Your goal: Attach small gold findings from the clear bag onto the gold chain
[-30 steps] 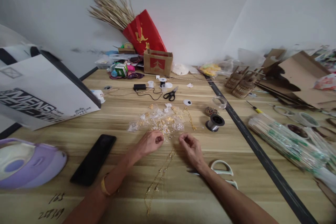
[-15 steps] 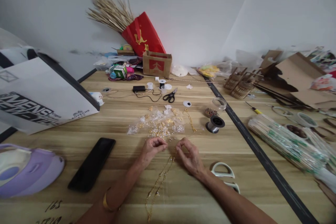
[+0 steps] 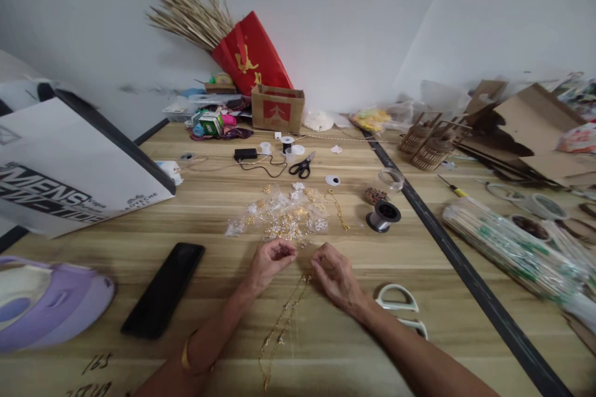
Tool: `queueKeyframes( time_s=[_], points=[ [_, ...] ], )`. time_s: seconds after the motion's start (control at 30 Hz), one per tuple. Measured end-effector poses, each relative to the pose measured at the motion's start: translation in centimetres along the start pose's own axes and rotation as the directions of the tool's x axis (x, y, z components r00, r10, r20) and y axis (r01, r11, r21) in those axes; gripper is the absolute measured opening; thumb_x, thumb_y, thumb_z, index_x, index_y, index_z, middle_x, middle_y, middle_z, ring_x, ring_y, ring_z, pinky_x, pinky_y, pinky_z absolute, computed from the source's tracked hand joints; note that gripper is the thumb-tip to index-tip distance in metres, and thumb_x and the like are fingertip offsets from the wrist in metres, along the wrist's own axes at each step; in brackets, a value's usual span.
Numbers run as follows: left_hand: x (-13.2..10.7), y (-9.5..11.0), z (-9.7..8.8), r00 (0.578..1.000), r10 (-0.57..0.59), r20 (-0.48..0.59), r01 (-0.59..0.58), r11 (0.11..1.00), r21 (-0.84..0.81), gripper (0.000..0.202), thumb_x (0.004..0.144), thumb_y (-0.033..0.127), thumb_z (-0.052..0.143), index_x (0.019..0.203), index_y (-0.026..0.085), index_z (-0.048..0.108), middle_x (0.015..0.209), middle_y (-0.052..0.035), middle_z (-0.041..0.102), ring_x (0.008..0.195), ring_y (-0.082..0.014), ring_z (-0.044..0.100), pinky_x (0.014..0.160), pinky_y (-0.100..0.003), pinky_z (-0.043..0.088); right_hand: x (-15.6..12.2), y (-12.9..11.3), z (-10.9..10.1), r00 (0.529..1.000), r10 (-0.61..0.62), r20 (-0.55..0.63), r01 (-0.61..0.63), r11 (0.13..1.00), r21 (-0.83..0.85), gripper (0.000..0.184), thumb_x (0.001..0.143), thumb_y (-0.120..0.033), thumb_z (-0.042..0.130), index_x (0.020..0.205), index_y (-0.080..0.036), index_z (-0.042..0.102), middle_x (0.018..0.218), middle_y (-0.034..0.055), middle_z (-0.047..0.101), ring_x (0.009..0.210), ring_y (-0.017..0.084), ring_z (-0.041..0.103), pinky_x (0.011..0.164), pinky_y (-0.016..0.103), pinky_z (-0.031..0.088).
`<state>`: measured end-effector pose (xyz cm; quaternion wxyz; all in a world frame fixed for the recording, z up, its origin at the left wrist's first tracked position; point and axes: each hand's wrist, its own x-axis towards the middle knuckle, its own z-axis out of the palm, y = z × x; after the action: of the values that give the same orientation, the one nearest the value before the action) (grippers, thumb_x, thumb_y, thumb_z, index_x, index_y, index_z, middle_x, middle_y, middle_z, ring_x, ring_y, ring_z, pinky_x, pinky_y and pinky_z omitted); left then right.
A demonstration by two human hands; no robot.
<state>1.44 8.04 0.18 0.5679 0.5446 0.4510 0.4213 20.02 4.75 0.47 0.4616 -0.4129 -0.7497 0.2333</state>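
Observation:
My left hand [image 3: 270,263] rests on the wooden table [image 3: 214,211] with its fingers curled in a pinch near the top end of a gold chain [image 3: 282,325]. My right hand [image 3: 336,276] lies beside it, fingers bent and pinched toward the same end of the chain. What the fingertips hold is too small to make out. The chain runs from between the hands down toward me. Just beyond the hands lies a heap of small gold and silver findings in clear bags [image 3: 284,216].
A black phone [image 3: 164,288] lies at left, white-handled scissors [image 3: 401,309] at right by my forearm. A wire spool [image 3: 382,216], black scissors [image 3: 302,167], a white bag [image 3: 69,167], a purple case [image 3: 46,304], a red bag [image 3: 251,59] and bundled sticks [image 3: 507,248] surround the work spot.
Both hands have drawn closer together and slightly toward me, over the chain's top end. The view has shifted a little.

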Motion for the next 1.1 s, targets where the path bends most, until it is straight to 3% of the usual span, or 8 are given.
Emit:
queueKeyframes(
  time_s=[0.3,0.57,1.1],
  points=[
    [-0.76,0.32,0.63,0.997,0.064,0.038,-0.067,0.993,0.097,0.012,0.068,0.02,0.067,0.077,0.013,0.062,0.077,-0.004,0.069,0.076,-0.0152,0.065,0.076,-0.029,0.053,-0.18,-0.04,-0.05,0.996,-0.076,0.053,0.08,0.994,-0.079,0.01,0.088,-0.017,0.046,0.081,-0.02,0.052,0.072,0.0037,0.054,0.066,0.016,0.051,0.06,0.027,0.041],
    [-0.83,0.05,0.68,0.977,0.203,0.07,-0.214,0.949,0.23,0.005,0.072,0.016,0.061,0.076,0.014,0.063,0.076,-0.0044,0.066,0.074,-0.0146,0.063,0.074,-0.027,0.054,-0.29,0.08,0.05,0.995,-0.084,0.06,0.09,0.992,-0.094,0.009,0.088,-0.018,0.046,0.082,-0.02,0.052,0.072,0.0042,0.055,0.066,0.017,0.051,0.06,0.028,0.041],
    [-1.09,0.52,0.83,0.989,0.142,0.041,-0.148,0.962,0.228,0.008,0.07,0.02,0.066,0.075,0.014,0.065,0.076,-0.0043,0.069,0.073,-0.0155,0.065,0.074,-0.028,0.056,-0.24,0.08,0.07,0.99,-0.135,0.046,0.138,0.986,-0.089,0.009,0.088,-0.017,0.045,0.083,-0.02,0.052,0.072,0.0043,0.057,0.066,0.017,0.051,0.061,0.028,0.041]
  ],
)
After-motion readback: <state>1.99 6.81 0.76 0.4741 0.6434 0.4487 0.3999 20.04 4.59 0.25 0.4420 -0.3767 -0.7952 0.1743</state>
